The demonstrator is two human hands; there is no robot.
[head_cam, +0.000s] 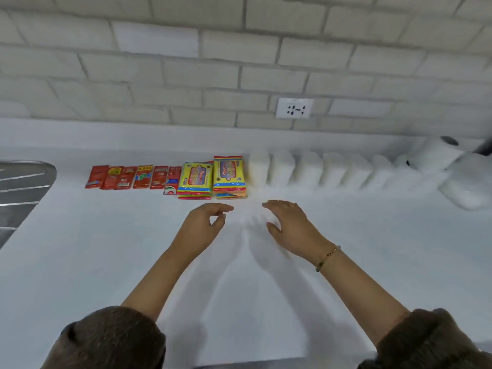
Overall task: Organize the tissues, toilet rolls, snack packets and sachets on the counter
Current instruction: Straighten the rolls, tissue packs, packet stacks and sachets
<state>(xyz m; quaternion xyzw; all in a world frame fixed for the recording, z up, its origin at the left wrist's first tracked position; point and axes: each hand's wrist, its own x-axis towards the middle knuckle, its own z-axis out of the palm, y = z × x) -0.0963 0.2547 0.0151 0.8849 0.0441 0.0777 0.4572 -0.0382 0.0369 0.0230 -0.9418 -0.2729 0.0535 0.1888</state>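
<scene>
Along the back of the white counter (106,249) runs a row: several red sachets (127,177) at the left, then two stacks of yellow snack packets (195,181) (229,175), then several white tissue packs (308,170) standing side by side. A toilet roll (436,153) lies on top at the far right, beside a white wrapped pack (468,182). My left hand (205,225) hovers just in front of the snack packets, fingers loosely curled, holding nothing. My right hand (290,222) is beside it with fingers spread and relaxed, holding nothing.
A steel sink drainboard (21,187) lies at the left edge of the counter. A white wall socket (294,108) sits in the brick-tiled wall above the tissue packs. A dark object (486,149) shows at the far right edge.
</scene>
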